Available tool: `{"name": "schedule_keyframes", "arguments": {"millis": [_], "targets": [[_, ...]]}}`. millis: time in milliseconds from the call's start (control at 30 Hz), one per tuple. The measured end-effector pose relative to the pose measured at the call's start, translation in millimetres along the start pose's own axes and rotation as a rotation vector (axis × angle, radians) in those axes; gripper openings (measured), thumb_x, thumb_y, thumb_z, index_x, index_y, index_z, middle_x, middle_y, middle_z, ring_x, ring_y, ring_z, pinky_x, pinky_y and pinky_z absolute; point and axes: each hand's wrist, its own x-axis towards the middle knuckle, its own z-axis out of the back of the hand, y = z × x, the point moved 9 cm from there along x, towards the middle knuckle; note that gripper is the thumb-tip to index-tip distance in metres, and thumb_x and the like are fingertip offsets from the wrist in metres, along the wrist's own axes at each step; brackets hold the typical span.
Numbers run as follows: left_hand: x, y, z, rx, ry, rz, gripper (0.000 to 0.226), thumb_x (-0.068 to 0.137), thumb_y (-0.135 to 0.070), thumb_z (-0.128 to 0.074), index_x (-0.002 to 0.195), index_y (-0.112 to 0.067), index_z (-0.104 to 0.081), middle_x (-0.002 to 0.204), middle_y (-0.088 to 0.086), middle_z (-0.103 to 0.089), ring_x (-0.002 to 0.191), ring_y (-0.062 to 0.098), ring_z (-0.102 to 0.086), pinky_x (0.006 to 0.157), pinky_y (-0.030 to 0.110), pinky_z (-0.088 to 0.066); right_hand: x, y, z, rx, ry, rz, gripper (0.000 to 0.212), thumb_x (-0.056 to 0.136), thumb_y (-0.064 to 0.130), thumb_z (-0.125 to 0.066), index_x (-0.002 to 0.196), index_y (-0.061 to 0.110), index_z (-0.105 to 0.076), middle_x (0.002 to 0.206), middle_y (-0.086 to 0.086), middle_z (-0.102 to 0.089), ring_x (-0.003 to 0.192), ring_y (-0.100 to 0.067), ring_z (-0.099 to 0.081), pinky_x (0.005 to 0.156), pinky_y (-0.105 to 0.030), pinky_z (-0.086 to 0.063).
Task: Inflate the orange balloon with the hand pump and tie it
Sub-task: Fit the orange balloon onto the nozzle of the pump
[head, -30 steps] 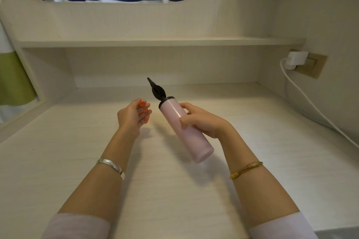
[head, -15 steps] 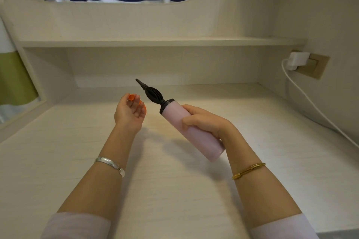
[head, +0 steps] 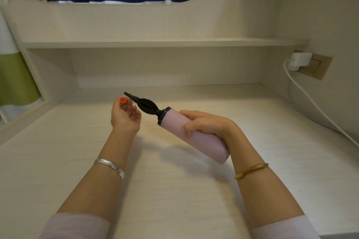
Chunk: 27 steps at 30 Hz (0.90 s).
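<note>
My left hand (head: 125, 115) is raised above the desk and pinches the orange balloon (head: 122, 100); only the balloon's rolled mouth shows above my fingers, the rest is hidden behind the hand. My right hand (head: 206, 124) grips the pink barrel of the hand pump (head: 196, 137), which is tilted up to the left. The pump's black nozzle tip (head: 128, 95) lies just right of the balloon's mouth, a small gap apart from it.
The pale wooden desk (head: 174, 180) spreads under both arms. A shelf (head: 155, 41) runs along the back. On the right wall a white charger (head: 300, 61) sits in a socket, its cable trailing down to the desk's right edge.
The pump has tipped flatter and its nozzle has swung left toward the balloon. My left hand has turned so the balloon's mouth now stands up above the fingers.
</note>
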Motion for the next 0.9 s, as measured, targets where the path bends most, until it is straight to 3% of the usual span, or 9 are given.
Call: {"name": "schedule_keyframes", "arguments": {"millis": [167,333,500,600,900], "targets": [[-0.2,-3.1,0.1,0.040,-0.025,-0.051,0.020,0.086,-0.028,-0.057,0.070,-0.016,-0.057,0.074,-0.005,-0.061,0.066,0.011,-0.055,0.061,0.020,-0.047,-0.2,-1.1,-1.9,-0.029,0.019,-0.013,0.062,0.058,0.023,-0.053,0.119,0.018,-0.050,0.100,-0.006,-0.057,0.084,-0.024,-0.056,0.068,-0.030,-0.045],[-1.7,-8.5,1.0,0.092,-0.052,-0.119,0.023,0.087,-0.029,-0.057,0.067,-0.017,-0.057,0.053,-0.009,-0.063,0.061,0.010,-0.057,0.059,0.022,-0.048,-1.8,-1.5,-2.4,-0.034,0.025,-0.025,0.060,0.058,0.023,-0.052,0.118,0.018,-0.051,0.097,-0.004,-0.057,0.080,-0.022,-0.056,0.063,-0.027,-0.045],[-3.7,-13.7,2.9,0.164,-0.068,-0.206,0.027,0.085,-0.032,-0.061,0.062,-0.019,-0.059,0.058,-0.009,-0.064,0.060,0.009,-0.060,0.064,0.025,-0.047,-1.9,-4.0,-3.0,-0.056,0.030,-0.045,0.062,0.058,0.023,-0.053,0.119,0.019,-0.051,0.100,-0.005,-0.057,0.081,-0.023,-0.056,0.065,-0.027,-0.045],[-4.2,-16.9,4.0,0.243,-0.070,-0.273,0.031,0.085,-0.034,-0.061,0.058,-0.020,-0.057,0.051,-0.011,-0.064,0.059,0.008,-0.059,0.062,0.024,-0.046,-2.3,-6.1,-4.2,-0.052,0.038,-0.064,0.061,0.057,0.023,-0.054,0.118,0.019,-0.052,0.097,-0.004,-0.058,0.078,-0.021,-0.057,0.062,-0.027,-0.045],[-6.9,-20.1,9.2,0.414,-0.095,-0.370,0.030,0.085,-0.035,-0.061,0.060,-0.020,-0.058,0.066,-0.003,-0.063,0.057,0.009,-0.058,0.054,0.023,-0.042,-4.7,-5.0,-7.2,-0.083,0.050,-0.090,0.062,0.057,0.023,-0.053,0.118,0.014,-0.051,0.091,-0.002,-0.057,0.074,-0.019,-0.056,0.062,-0.027,-0.045]]}}
